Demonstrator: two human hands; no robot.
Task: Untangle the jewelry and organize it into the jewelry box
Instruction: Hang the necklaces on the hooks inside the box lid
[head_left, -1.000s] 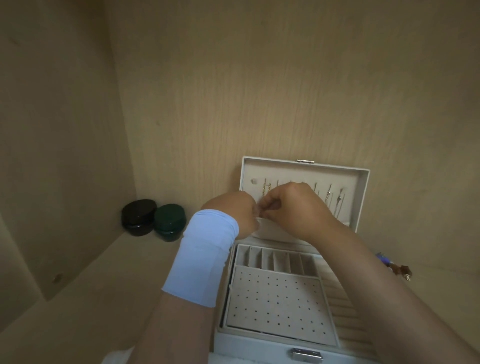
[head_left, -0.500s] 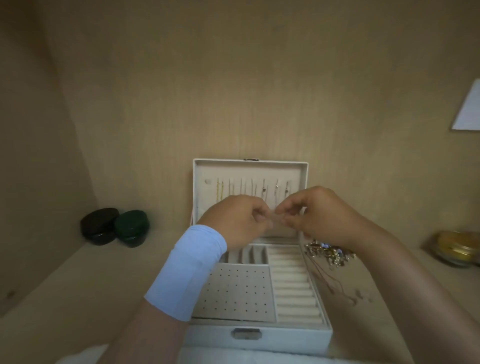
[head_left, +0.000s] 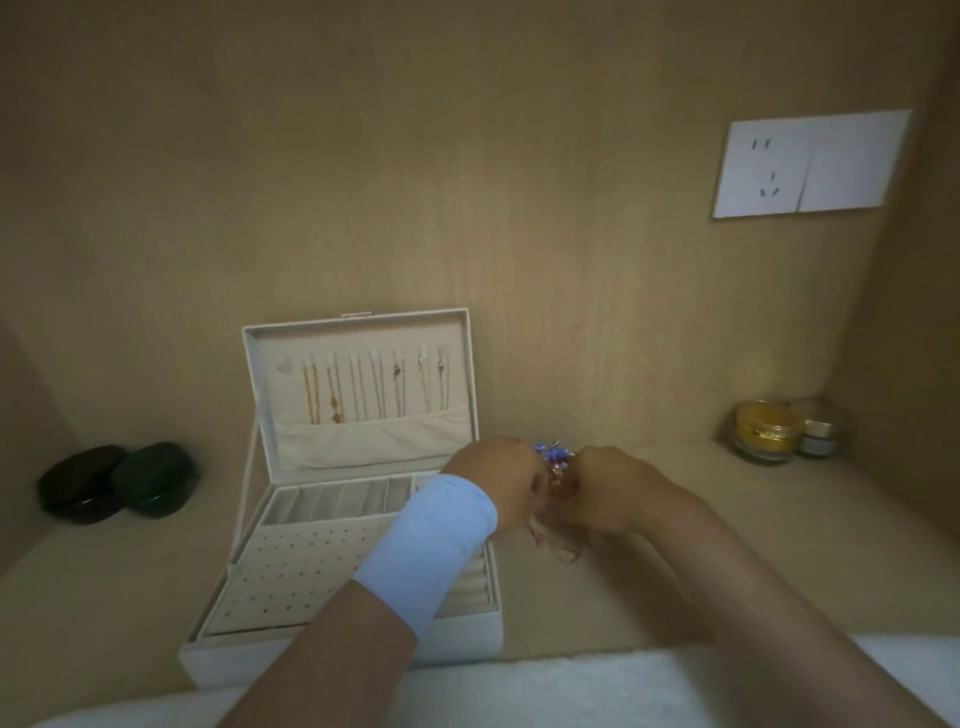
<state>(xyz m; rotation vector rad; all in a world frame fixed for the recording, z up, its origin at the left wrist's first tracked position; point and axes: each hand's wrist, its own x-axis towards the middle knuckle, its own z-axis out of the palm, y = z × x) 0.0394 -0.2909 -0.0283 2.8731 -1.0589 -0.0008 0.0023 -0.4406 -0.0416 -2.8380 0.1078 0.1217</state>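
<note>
Left hand (head_left: 498, 483) and right hand (head_left: 608, 488) curl together, seemingly pinching the jewelry tangle (head_left: 556, 460); left of them the open jewelry box (head_left: 363, 332) holds necklaces (head_left: 363, 389)

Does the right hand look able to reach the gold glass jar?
Likely yes: only open wooden shelf lies before the gold glass jar. But right hand and left hand both pinch the tangled beaded jewelry, so it must let go first.

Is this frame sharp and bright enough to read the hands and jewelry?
Head view: dim, warm light, no glare; wide-angle bowing at the edges; the left hand, right hand and tangled jewelry between them look smeared; the jewelry box and its hung chains read sharper.
</note>
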